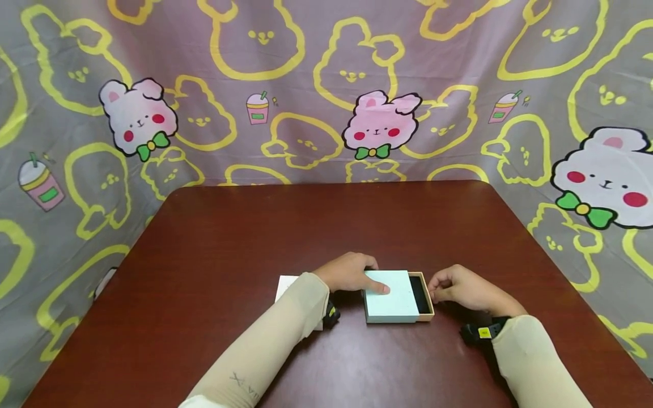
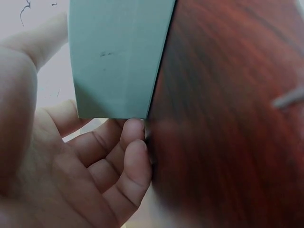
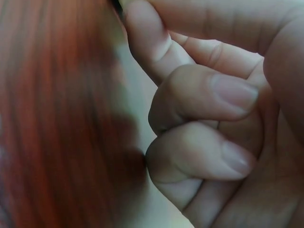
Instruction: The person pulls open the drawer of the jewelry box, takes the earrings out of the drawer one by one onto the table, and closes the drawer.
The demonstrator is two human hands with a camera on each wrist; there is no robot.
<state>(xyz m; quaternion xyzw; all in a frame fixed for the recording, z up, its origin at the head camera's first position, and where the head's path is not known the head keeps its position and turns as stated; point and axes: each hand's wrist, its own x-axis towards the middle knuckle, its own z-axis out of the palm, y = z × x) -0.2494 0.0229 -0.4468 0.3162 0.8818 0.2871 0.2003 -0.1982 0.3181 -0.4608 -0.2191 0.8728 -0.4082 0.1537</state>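
A pale blue box sleeve (image 1: 393,303) lies on the table, with a tan-edged inner drawer (image 1: 426,318) sticking partly out of its right side. The drawer's inside is black. My left hand (image 1: 349,273) grips the sleeve from the left, thumb across the top and fingers at its far side. The left wrist view shows the sleeve's light green-blue side (image 2: 118,57) between thumb and curled fingers. At the drawer's right end, my right hand (image 1: 466,288) pinches the edge between thumb and index finger. Its other fingers (image 3: 199,152) are curled in the right wrist view.
A flat white thing (image 1: 285,283) lies left of the sleeve, mostly hidden under my left forearm. The dark red-brown table (image 1: 326,226) reaches back to a hanging cloth (image 1: 306,73) with cartoon bunnies, which also runs along both sides.
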